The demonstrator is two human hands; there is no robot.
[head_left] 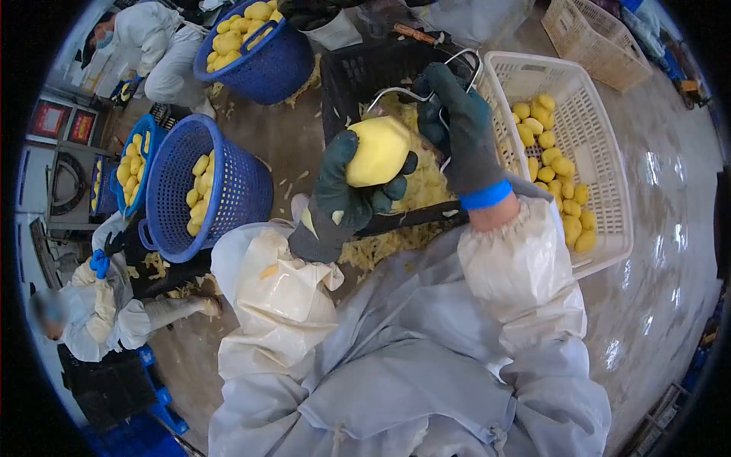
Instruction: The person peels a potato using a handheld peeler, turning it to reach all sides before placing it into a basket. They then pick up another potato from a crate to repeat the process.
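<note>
Peeled potato [378,151], pale yellow, smooth, gripped at its lower end; wire-framed peeler [392,91] just above it

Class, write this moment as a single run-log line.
left hand: grips peeled potato | right hand: holds metal peeler | white basket: yellow potatoes inside, at right

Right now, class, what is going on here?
A person in gloves is peeling potatoes. The left hand holds a peeled potato; the right hand grips a metal peeler above a black crate of peelings. More potatoes lie in the white basket; other people work beside blue baskets.
</note>
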